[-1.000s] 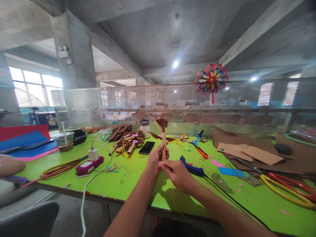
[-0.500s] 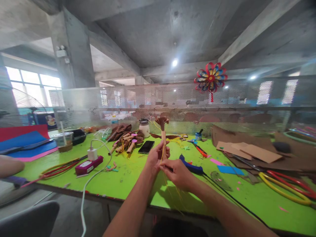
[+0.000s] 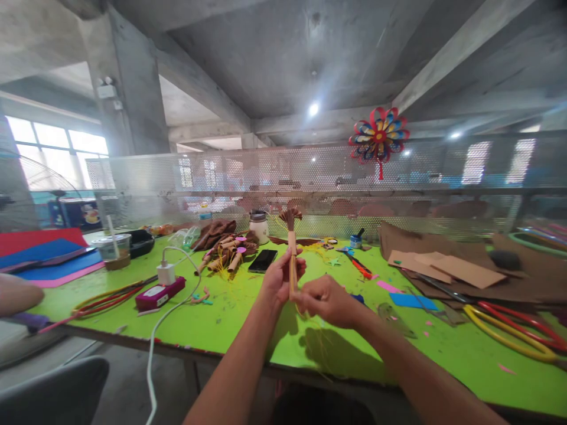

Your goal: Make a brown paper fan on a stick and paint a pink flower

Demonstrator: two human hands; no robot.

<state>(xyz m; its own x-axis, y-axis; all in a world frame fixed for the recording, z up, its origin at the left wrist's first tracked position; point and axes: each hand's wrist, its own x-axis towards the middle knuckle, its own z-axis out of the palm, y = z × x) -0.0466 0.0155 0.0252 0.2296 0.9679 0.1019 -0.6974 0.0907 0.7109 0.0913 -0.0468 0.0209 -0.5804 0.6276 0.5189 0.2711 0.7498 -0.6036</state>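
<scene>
My left hand (image 3: 282, 277) is closed around a brown paper tube (image 3: 292, 245) with a pleated, fanned-out top, held upright above the green table. Yellow string (image 3: 319, 342) runs along the tube and dangles in loose strands beneath my hands. At the tube's lower end my right hand (image 3: 325, 299) is closed, its fingers pinching the string. Beyond my left hand lies a black phone (image 3: 263, 261). Left of the phone is a pile of similar brown paper rolls (image 3: 225, 254) with yellow string and pink pieces.
Long-handled scissors (image 3: 509, 330) and brown paper sheets (image 3: 447, 268) lie on the right of the green table (image 3: 248, 330). A purple power block (image 3: 160, 293) with a white cable sits left. Behind stand a jar (image 3: 258, 229) and a perforated screen (image 3: 266, 171). Another person's arm (image 3: 20, 290) shows at far left.
My right hand has shifted slightly right and its fingers have curled in more, now covering most of the blue-handled tool. My left hand keeps the paper tube upright in nearly the same place.
</scene>
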